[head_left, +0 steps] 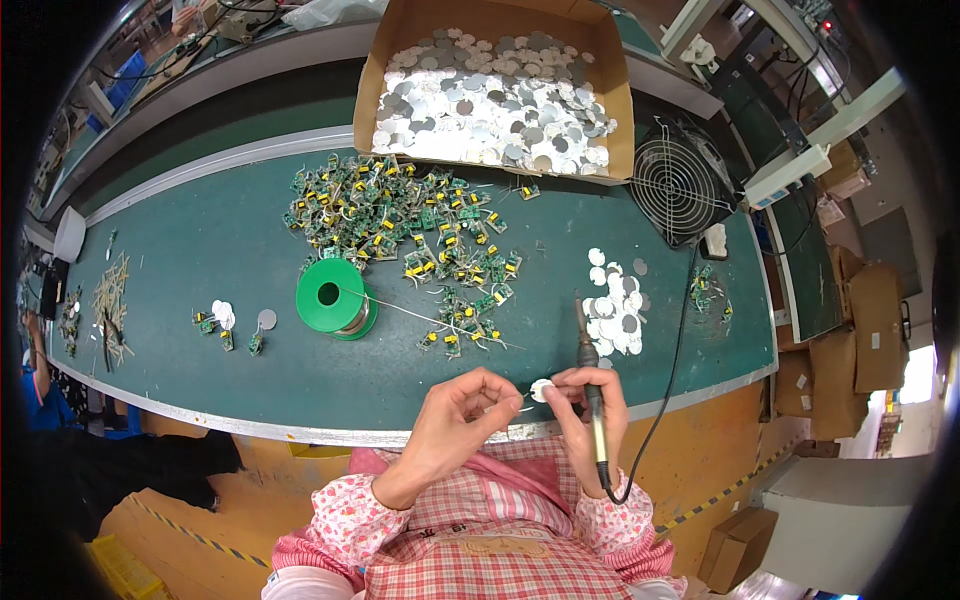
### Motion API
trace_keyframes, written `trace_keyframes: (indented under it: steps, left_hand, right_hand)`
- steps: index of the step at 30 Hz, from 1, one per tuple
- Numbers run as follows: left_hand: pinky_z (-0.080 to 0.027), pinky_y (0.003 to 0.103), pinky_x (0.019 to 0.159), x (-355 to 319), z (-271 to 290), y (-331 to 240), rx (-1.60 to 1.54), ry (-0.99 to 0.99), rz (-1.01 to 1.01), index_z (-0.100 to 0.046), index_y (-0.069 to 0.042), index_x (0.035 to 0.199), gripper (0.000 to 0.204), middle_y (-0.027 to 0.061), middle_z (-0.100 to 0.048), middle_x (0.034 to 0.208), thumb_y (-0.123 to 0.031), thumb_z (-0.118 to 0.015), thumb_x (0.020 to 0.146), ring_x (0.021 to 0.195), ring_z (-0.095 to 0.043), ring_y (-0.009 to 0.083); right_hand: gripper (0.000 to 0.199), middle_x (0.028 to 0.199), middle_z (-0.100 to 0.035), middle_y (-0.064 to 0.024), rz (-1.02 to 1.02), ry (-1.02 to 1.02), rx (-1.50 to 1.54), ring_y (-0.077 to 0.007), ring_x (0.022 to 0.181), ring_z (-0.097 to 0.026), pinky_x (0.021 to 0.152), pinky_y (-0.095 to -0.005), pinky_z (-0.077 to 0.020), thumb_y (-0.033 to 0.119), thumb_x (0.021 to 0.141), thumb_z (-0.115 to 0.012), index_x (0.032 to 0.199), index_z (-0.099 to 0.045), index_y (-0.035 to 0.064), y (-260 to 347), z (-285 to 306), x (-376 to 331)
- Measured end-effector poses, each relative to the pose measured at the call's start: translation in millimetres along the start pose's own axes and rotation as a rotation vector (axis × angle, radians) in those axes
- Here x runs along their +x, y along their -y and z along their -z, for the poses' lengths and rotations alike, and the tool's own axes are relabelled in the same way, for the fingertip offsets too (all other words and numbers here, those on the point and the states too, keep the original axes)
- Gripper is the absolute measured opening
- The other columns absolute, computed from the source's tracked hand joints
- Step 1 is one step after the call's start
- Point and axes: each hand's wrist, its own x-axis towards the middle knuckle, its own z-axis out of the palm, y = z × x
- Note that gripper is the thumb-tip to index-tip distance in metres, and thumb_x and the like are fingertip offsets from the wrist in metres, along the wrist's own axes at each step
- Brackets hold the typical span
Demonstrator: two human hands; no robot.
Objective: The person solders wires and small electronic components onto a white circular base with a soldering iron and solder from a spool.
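My right hand carries a soldering iron between its fingers, the tip pointing away from me. The thumb and a finger of that hand also pinch a small round white disc. Close beside the disc, my left hand is closed in a pinch; a thin pale bit shows near its fingertips, too small to name. Both hands are over the near edge of the green bench. Ahead of the left hand stands a green solder spool, its wire stretched to the right.
Small green circuit boards with yellow parts are heaped mid-bench. White and grey discs lie at right, more in a cardboard box behind. A fan stands back right. The iron's black cord crosses the bench. Thin sticks lie left.
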Motion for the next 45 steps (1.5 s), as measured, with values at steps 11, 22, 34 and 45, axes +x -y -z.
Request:
trace_keyframes:
  steps: [11, 22, 34, 45]
  left_hand:
    - [-0.045, 0.019, 0.065, -1, -18, -4, -0.103, -0.036, -0.11, -0.058, 0.001, 0.093, 0.01, 0.0018, -0.062, 0.086, -0.001, -0.064, 0.085, 0.075, -0.056, 0.0042]
    - [-0.048, 0.02, 0.07, 1, -21, 1, -0.075, -0.042, -0.044, -0.062, 0.003, 0.1, 0.014, 0.0043, -0.065, 0.091, -0.004, -0.063, 0.088, 0.079, -0.058, 0.0066]
    - [-0.047, 0.02, 0.066, 5, -19, -5, -0.21, -0.093, 0.039, -0.064, 0.003, 0.097, 0.013, 0.0045, -0.066, 0.085, -0.005, -0.064, 0.087, 0.073, -0.058, 0.0072]
    - [-0.048, 0.023, 0.066, 23, -8, -15, -0.247, -0.158, -0.078, -0.065, 0.002, 0.093, 0.011, 0.0057, -0.066, 0.086, -0.003, -0.064, 0.084, 0.077, -0.06, 0.0096]
  right_hand:
    - [0.019, 0.092, -0.065, -0.0113, 0.114, -0.109, 0.104, -0.0125, 0.077, -0.061, 0.069, -0.0249, -0.0499, -0.003, 0.08, -0.068, 0.093, -0.055, 0.002, 15, -1, -10]
    - [0.02, 0.09, -0.065, -0.0113, 0.159, -0.14, 0.067, -0.0142, 0.076, -0.061, 0.067, -0.0255, -0.0498, -0.006, 0.077, -0.07, 0.09, -0.056, 0.0021, 13, 0, -11]
    - [0.019, 0.083, -0.062, -0.0113, 0.345, -0.136, -0.236, -0.0193, 0.068, -0.059, 0.062, -0.0284, -0.0473, 0.001, 0.082, -0.065, 0.101, -0.059, 0.0021, 19, 7, -3]
    - [0.025, 0.055, -0.053, -0.0075, 0.387, -0.01, -0.128, -0.0113, 0.039, -0.049, 0.039, -0.0235, -0.0359, 0.023, 0.088, -0.051, 0.087, -0.052, -0.0012, 46, 29, -15]
